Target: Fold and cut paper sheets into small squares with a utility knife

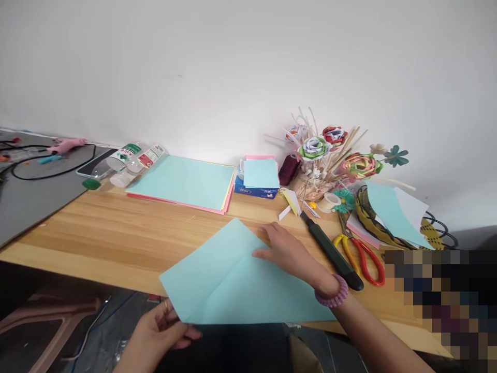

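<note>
A sheet of light blue paper point(248, 290) with a diagonal crease or folded edge lies at the front of the wooden table, its near edge along the table's edge. My left hand point(163, 331) is at the paper's lower left corner, fingers curled under the corner and thumb beside it. Across the upper right side of the sheet rests my right hand point(289, 254), thumb and fingers apart, a purple coil band on its wrist. To its right lie a dark green utility knife point(332, 254) and scissors point(365, 259) with red and yellow handles.
A stack of coloured paper point(182, 181) lies at the back, with plastic bottles point(130, 160) left of it. Small paper squares point(261, 173) sit on a blue box point(256, 191). Paper flowers point(315, 148) and a woven basket point(382, 228) stand at the right.
</note>
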`<state>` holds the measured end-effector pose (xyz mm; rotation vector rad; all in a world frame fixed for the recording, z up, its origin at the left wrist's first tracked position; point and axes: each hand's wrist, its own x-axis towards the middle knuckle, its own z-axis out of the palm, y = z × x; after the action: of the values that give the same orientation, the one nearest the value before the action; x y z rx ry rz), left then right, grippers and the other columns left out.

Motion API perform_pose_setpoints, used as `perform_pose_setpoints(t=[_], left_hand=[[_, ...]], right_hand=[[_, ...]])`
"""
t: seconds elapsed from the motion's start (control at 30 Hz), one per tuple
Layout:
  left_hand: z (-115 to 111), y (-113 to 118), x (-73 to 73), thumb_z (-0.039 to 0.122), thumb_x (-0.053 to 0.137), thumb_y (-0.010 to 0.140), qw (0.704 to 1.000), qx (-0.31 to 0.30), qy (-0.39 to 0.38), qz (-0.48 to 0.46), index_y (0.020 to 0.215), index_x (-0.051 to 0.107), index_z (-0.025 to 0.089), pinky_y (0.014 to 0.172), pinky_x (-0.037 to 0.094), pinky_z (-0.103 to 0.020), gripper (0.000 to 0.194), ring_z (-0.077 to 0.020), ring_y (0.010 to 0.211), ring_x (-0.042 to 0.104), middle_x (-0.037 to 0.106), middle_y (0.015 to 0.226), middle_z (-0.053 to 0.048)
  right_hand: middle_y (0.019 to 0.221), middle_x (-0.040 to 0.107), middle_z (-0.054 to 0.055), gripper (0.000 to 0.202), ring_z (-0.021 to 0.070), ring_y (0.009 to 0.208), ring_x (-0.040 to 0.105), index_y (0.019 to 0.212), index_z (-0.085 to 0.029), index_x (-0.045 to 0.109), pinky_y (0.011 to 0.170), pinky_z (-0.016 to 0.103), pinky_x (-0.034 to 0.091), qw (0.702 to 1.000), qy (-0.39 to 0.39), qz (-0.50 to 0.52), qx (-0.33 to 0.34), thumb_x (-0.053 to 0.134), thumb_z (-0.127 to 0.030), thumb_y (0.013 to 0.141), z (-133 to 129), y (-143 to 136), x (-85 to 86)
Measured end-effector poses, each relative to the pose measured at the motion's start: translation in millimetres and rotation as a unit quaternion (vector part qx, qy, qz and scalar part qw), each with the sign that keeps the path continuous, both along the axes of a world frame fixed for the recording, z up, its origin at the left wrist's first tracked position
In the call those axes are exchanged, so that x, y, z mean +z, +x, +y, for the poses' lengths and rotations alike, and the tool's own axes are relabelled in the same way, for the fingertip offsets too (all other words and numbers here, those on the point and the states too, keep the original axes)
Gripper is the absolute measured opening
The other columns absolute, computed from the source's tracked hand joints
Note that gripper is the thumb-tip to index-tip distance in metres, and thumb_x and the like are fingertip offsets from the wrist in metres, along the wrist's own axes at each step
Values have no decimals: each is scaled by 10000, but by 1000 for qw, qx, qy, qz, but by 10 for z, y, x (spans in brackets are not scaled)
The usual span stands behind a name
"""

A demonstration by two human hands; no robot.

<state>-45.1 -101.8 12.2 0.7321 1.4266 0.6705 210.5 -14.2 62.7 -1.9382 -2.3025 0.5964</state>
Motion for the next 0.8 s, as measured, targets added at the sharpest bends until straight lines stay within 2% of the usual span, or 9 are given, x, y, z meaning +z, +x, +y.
perform_pose_setpoints(t=[0.17, 0.3, 0.4, 0.5, 0.57, 0.63, 0.7, 0.8], left_hand=[[64, 100, 170, 463, 808, 474, 1000, 2, -11, -15, 937, 635, 151, 496, 515, -247, 584, -284, 784, 709, 712, 975, -131], [163, 113, 192, 495, 799, 553, 999, -19, -32, -23, 900, 664, 128, 560, 510, -202, 524, -231, 802, 708, 725, 938, -126], [270, 56, 170, 483, 798, 588, 997, -51, -23, -51, 846, 696, 129, 627, 516, -195, 451, -209, 822, 696, 738, 876, -101], [383, -10, 197, 474, 769, 636, 993, -99, 24, -60, 788, 723, 139, 704, 525, -236, 371, -215, 824, 680, 740, 839, -83], [471, -41, 266, 462, 755, 648, 989, -122, 68, -39, 749, 735, 166, 684, 527, -255, 314, -209, 769, 670, 742, 820, -58], [573, -52, 373, 443, 752, 636, 982, -148, 119, -17, 683, 736, 194, 640, 526, -259, 254, -195, 697, 649, 738, 778, -30], [682, -41, 504, 431, 745, 621, 969, -186, 161, -1, 618, 725, 206, 613, 522, -261, 225, -189, 658, 631, 730, 728, -17], [837, 8, 704, 437, 725, 604, 954, -205, 211, 52, 579, 704, 208, 588, 504, -258, 232, -187, 631, 618, 711, 666, -9]], right_hand=[[1112, 536, 114, 421, 237, 902, 562, 1088, -150, 524, 746, 326, 405, 999, -39, 23, -28, 705, -270, 727, -36, 62, -38], [889, 588, 51, 290, 246, 854, 558, 990, -173, 556, 713, 338, 396, 996, -51, 59, -39, 664, -238, 729, -56, 54, -44], [968, 582, 76, 275, 272, 972, 522, 953, -173, 568, 802, 375, 394, 993, -41, 100, -52, 667, -224, 701, -77, 59, -50], [1192, 512, 126, 477, 281, 1129, 444, 1126, -155, 532, 932, 412, 355, 983, -29, 163, -75, 674, -231, 676, -71, 86, -103], [1256, 493, 130, 703, 255, 1094, 487, 1304, -155, 417, 918, 410, 392, 970, -46, 221, -86, 689, -296, 672, -43, 117, -141], [1205, 554, 116, 824, 225, 964, 565, 1368, -157, 366, 827, 389, 461, 952, -78, 283, -84, 709, -385, 654, 0, 156, -144], [1084, 634, 88, 753, 209, 861, 607, 1291, -154, 486, 753, 367, 495, 931, -107, 342, -70, 716, -451, 639, 44, 206, -88], [953, 690, 48, 510, 206, 844, 630, 1018, -175, 661, 765, 353, 498, 904, -98, 412, -63, 732, -491, 625, 86, 310, 102]])
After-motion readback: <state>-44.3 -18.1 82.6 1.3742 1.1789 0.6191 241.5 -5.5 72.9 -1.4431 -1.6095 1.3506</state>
